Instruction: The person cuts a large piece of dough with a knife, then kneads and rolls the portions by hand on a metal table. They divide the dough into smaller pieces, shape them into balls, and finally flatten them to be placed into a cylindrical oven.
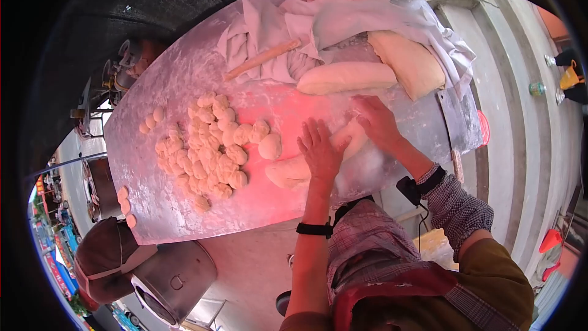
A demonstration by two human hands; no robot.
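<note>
A long roll of pale dough (pixel 286 173) lies slantwise on the floured table (pixel 147 202). My left hand (pixel 323 152) rests flat on its middle with the fingers spread. At the roll's far right end is my right hand (pixel 378 124), its fingers stretched out over the dough. Part of the roll is hidden under both hands. Left of it sits a round dough piece (pixel 269 146), beside a heap of small dough pieces (pixel 205 153). Behind my hands lie a thick dough log (pixel 347 78) and a larger dough slab (pixel 407 64), partly under a cloth.
A wooden rolling pin (pixel 262 59) leans across the crumpled cloth (pixel 257 30). At the table's right edge lies a flat metal blade (pixel 459 119) with a wooden handle. Several dough pieces (pixel 124 199) sit near the left edge. A metal drum (pixel 177 282) stands below left; concrete steps (pixel 499 86) rise right.
</note>
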